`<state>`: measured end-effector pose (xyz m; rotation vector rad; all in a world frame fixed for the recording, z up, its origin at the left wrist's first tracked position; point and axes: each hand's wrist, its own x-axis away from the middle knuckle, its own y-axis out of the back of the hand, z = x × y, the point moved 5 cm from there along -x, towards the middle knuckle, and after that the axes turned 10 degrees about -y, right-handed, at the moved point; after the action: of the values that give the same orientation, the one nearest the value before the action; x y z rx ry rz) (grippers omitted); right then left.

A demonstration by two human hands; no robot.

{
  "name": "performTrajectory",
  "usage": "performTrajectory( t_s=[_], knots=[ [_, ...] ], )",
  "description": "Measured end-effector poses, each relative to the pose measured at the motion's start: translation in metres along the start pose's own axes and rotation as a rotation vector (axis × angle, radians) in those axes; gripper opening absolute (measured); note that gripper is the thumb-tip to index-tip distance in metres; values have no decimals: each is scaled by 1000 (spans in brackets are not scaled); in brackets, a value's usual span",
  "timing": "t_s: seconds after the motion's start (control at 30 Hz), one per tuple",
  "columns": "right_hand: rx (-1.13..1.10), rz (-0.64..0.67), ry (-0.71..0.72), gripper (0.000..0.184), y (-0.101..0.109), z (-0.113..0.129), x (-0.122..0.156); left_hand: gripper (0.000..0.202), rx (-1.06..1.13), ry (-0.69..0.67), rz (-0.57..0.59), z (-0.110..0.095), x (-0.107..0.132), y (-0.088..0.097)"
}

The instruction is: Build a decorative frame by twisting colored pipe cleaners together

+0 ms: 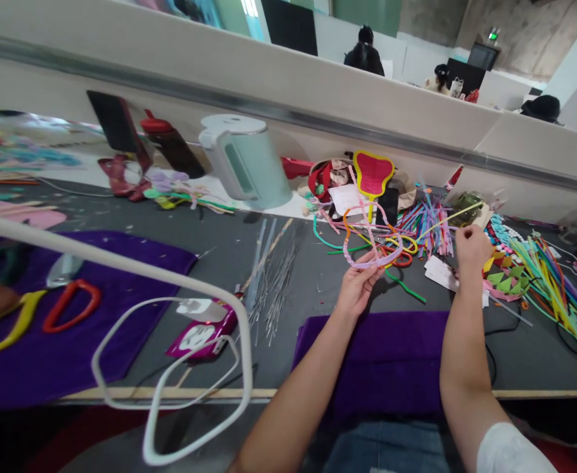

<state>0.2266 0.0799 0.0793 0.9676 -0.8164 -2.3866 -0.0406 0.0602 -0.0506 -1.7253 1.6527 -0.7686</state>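
Note:
My left hand (pixel 360 289) is closed in a pinch on the lower edge of a looped pipe-cleaner shape (pixel 390 261), pink and lilac with orange parts, held above the grey table. My right hand (pixel 473 246) is curled farther right, its back toward me. Its fingertips are hidden, so I cannot make out what they hold, if anything. Just beyond it slants a thin yellow stem (pixel 449 218). Behind the loop lies a bundle of pink, purple and blue pipe cleaners (pixel 429 220). A green pipe cleaner (pixel 407 287) rests on the table close to my left hand.
A folded purple cloth (pixel 392 348) lies before me. Cut wire-like strips (pixel 278 282) are left of my hands. A white cable (pixel 246 368) loops in the foreground. A pale blue kettle (pixel 263 164) stands against the partition. More pipe cleaners (pixel 549 269) spread at right.

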Motion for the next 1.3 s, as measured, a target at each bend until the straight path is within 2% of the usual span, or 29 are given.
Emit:
performTrajectory(
  t_s=[0.1, 0.27, 0.33, 0.4, 0.43, 0.5, 0.6, 0.67, 0.7, 0.77, 0.83, 0.93, 1.1, 1.3],
  knots=[
    [-214, -183, 58, 14, 47, 20, 8, 40, 6, 1, -4, 0, 1, 0],
    [-885, -294, 107, 12, 110, 45, 40, 39, 19, -5, 7, 0, 1, -1],
    [-1088, -364, 118, 15, 129, 53, 53, 40, 19, -13, 11, 0, 1, -1],
    [-1254, -387, 92, 17, 135, 57, 61, 40, 24, -12, 6, 1, 1, 0],
    [-1327, -350, 55, 16, 131, 58, 63, 40, 28, -6, 3, 1, 1, 0],
    [-1450, -172, -55, 14, 109, 55, 63, 40, 32, 5, 5, 3, 1, 0],
    [-1543, 259, -262, 17, 49, 45, 67, 39, 20, 0, 28, 5, 0, -2],
    [-1504, 574, -411, 19, 3, 35, 75, 40, 13, -16, 51, 4, -1, -5],
    [-1456, 694, -476, 20, -17, 28, 80, 41, 13, -22, 62, 3, -2, -7],
    [-1359, 789, -567, 20, -46, 12, 86, 43, 15, -26, 78, 2, -6, -11],
    [-1284, 800, -624, 19, -65, -3, 86, 43, 18, -32, 86, 0, -13, -15],
    [-1256, 726, -680, 19, -78, -21, 81, 41, 1, -33, 100, 0, -24, -22],
    [-1287, 583, -705, 20, -84, -33, 76, 39, -46, -10, 113, 6, -34, -25],
    [-1347, 445, -710, 24, -83, -32, 78, 44, -49, -28, 135, 6, -28, -17]
  ],
)
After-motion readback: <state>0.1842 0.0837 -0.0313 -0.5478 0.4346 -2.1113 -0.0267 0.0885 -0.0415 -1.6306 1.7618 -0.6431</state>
